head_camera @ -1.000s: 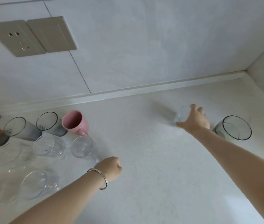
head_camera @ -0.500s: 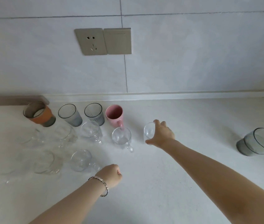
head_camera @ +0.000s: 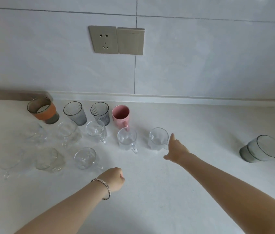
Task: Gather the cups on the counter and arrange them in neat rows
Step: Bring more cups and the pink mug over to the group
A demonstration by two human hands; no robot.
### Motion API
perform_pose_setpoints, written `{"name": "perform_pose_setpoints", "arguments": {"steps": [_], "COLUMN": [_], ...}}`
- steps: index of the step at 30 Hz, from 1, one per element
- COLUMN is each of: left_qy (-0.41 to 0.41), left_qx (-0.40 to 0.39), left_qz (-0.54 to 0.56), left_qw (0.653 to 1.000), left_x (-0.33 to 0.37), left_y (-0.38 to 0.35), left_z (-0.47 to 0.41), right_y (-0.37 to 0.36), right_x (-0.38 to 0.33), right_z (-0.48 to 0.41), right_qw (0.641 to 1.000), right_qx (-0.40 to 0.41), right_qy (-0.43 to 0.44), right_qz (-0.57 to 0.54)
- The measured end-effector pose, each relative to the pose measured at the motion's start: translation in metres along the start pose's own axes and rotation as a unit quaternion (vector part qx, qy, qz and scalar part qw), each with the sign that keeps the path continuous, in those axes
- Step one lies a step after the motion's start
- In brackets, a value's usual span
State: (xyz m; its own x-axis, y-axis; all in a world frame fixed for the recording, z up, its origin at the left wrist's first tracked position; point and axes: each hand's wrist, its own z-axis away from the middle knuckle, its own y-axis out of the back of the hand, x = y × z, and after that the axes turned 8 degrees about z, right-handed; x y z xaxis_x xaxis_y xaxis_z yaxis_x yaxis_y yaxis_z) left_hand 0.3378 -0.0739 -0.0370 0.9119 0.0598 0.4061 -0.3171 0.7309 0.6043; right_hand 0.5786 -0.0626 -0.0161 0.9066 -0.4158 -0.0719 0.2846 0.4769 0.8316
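Observation:
Cups stand in rows at the left of the white counter (head_camera: 175,191). The back row holds an orange-banded glass (head_camera: 43,110), two grey ribbed glasses (head_camera: 75,113) (head_camera: 100,112) and a pink mug (head_camera: 121,117). Clear glass mugs fill the rows in front. The rightmost clear mug (head_camera: 158,139) stands upright on the counter. My right hand (head_camera: 175,149) is just right of it, fingers spread, holding nothing. My left hand (head_camera: 114,179) is a fist resting near the front clear mug (head_camera: 85,157). A grey glass (head_camera: 262,148) stands alone at the far right.
A tiled wall with a beige socket and switch plate (head_camera: 116,40) rises behind the counter. A side wall closes the corner at the far right. A brown ledge (head_camera: 7,95) runs along the back left.
My right hand carried the clear mug leftward from beside the grey glass, set it down at the end of the middle row and let go. The view swung left.

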Motion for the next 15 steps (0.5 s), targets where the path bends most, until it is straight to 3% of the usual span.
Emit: {"name": "perform_pose_setpoints", "arguments": {"steps": [5, 12, 15], "left_qy": [-0.029, -0.063, -0.069], "left_qx": [-0.019, -0.033, -0.033], "left_qz": [-0.045, -0.072, -0.077], "left_qw": [0.998, 0.995, 0.994], "left_x": [0.038, 0.093, 0.110], "left_y": [-0.017, -0.044, -0.050], "left_z": [-0.015, -0.038, -0.045], "right_y": [0.010, 0.045, 0.055], "right_x": [0.071, 0.200, 0.241], "right_z": [0.019, 0.013, 0.002], "right_qw": [0.999, 0.980, 0.964], "right_qx": [-0.019, 0.131, 0.149], "right_qy": [-0.020, -0.146, -0.221], "right_qz": [0.031, 0.016, 0.006]}}
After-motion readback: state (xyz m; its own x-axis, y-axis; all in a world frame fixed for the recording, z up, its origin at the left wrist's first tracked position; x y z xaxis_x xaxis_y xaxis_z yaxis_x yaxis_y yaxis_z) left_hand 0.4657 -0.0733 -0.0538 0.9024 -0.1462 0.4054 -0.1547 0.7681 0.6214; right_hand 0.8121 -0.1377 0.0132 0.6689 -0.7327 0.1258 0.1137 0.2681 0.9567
